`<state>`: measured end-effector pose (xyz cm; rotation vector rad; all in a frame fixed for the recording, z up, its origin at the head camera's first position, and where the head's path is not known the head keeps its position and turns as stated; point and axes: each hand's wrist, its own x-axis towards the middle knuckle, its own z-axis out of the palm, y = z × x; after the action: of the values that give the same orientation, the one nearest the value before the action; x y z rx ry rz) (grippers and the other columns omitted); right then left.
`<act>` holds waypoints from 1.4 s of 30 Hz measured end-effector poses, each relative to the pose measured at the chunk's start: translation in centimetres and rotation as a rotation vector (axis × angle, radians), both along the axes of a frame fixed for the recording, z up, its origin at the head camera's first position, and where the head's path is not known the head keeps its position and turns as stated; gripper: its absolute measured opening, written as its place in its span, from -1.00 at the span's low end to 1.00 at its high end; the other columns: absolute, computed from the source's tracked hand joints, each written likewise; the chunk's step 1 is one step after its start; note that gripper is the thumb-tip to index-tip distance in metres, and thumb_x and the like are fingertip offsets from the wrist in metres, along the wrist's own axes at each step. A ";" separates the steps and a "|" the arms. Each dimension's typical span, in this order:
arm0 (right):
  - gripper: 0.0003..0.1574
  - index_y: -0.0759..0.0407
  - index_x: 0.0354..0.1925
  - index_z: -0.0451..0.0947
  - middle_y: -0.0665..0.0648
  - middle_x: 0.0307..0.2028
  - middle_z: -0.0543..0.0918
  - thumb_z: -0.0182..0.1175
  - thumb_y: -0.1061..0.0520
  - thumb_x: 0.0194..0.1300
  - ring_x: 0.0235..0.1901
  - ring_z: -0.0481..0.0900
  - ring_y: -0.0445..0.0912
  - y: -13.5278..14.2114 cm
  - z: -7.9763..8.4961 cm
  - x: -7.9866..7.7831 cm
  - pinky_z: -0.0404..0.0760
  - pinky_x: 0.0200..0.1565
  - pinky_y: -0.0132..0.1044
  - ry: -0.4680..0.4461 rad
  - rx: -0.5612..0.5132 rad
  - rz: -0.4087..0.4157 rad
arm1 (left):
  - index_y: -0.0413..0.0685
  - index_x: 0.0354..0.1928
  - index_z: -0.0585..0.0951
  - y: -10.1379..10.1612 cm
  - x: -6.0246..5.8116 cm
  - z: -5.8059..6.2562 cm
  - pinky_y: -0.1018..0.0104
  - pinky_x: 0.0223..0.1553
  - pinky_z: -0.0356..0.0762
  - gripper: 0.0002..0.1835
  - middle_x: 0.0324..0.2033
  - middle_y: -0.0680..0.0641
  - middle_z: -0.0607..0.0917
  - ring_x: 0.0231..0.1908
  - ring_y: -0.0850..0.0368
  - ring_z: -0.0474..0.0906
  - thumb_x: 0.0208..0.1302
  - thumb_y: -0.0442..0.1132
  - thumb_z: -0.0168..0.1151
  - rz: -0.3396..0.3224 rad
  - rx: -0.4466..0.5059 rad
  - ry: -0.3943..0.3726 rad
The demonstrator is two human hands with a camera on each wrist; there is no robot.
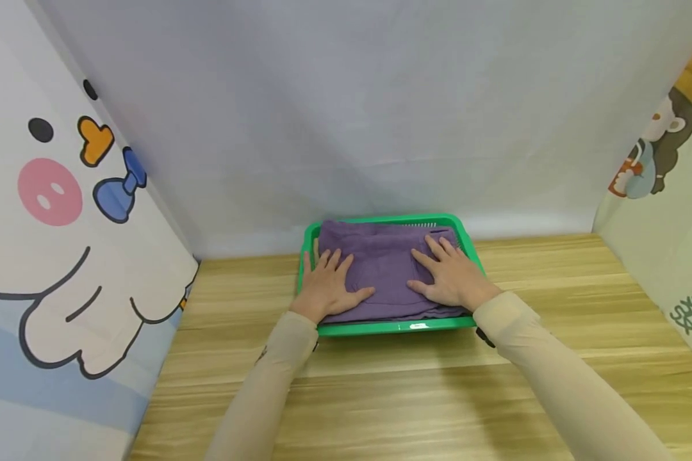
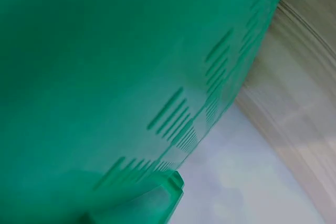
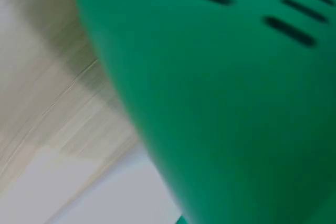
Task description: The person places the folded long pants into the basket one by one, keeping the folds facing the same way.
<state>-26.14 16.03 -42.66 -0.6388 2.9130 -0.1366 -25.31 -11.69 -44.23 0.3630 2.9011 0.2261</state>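
Observation:
A folded purple cloth (image 1: 383,269) lies flat inside a green plastic basket (image 1: 398,327). My left hand (image 1: 330,288) rests on the cloth's left side with its fingers spread. On the right side, my right hand (image 1: 452,275) lies on the same cloth, fingers also spread. Both thumbs point inward toward the middle of the cloth. The left wrist view is filled mostly by the slotted green basket wall (image 2: 105,66). In the right wrist view the basket's outer side (image 3: 210,103) shows up close; neither wrist view shows a hand.
The basket stands on a wood-grain table (image 1: 392,403) against a pale cloth backdrop (image 1: 369,115). Cartoon-printed sheets hang at the left (image 1: 52,269) and at the right (image 1: 669,243). A sliver of something beige (image 1: 316,248) shows at the basket's left inner edge.

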 end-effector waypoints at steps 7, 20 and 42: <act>-0.02 0.02 0.68 0.16 0.35 0.71 -0.05 -0.05 -0.46 0.57 0.68 -0.11 0.37 0.0 -1.0 0.2 -0.01 0.63 0.36 -0.021 0.024 -0.008 | 0.22 0.72 0.09 0.4 0.2 -0.3 -0.34 0.67 -0.44 0.02 0.73 -0.11 0.01 0.73 -0.13 -0.15 0.41 0.61 -0.21 -0.011 -0.161 -0.032; -0.04 0.04 0.69 0.14 0.36 0.71 -0.09 -0.07 -0.42 0.60 0.68 -0.07 0.36 0.0 -2.1 0.2 0.02 0.64 0.32 -0.021 -0.010 0.000 | 0.32 0.73 0.04 0.7 0.2 -0.6 -0.33 0.67 -0.47 0.02 0.74 -0.06 -0.06 0.73 -0.08 -0.17 0.39 0.66 -0.36 0.002 -0.304 -0.047; -0.06 0.16 0.66 0.18 0.41 0.67 0.08 0.04 -0.33 0.62 0.66 -0.09 0.44 2.0 -1.2 1.5 -0.02 0.61 0.42 0.005 -0.300 -0.049 | 0.08 0.68 0.22 -0.5 3.3 1.1 -0.41 0.65 -0.41 -0.17 0.68 -0.21 0.16 0.69 -0.26 -0.04 0.58 0.36 -0.05 0.043 0.135 0.016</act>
<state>-24.60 18.04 -43.85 -0.6095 2.9389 -0.5863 -22.06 -12.17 -43.15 0.3255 2.9196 0.4294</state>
